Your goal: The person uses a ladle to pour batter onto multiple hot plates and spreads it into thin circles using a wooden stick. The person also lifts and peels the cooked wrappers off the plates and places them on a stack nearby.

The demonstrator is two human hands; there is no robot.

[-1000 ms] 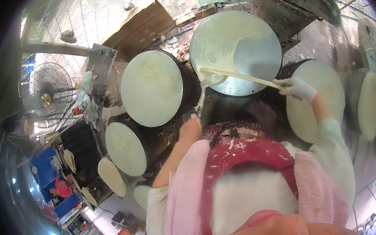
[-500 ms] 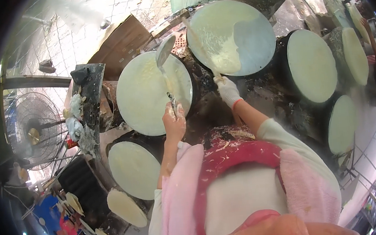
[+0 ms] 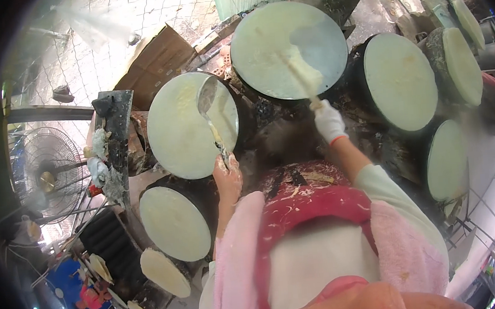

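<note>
My bare left hand (image 3: 227,175), smeared with batter, is closed around the handle of a ladle. The ladle's metal bowl (image 3: 207,95) hangs over the round left griddle (image 3: 176,138), which carries a thin pale layer. In a white glove, my right hand (image 3: 330,121) grips the near end of a long, pale spreading stick (image 3: 297,65), blurred by motion. That stick reaches across the far round griddle (image 3: 264,70). Pale wet batter (image 3: 310,73) coats much of this griddle, and a greyish patch shows at its right.
More round griddles with pale sheets stand around me, including a right one (image 3: 401,82) and a near left one (image 3: 175,224). A fan (image 3: 49,172) is at the left, by a dark metal stand (image 3: 118,148). A cardboard box (image 3: 157,59) lies behind. Other people appear at both sides.
My right hand and the stick have swept rightward over the far griddle, dragging batter into the greyish patch. The ladle has dropped nearer to me, with my left hand lower.
</note>
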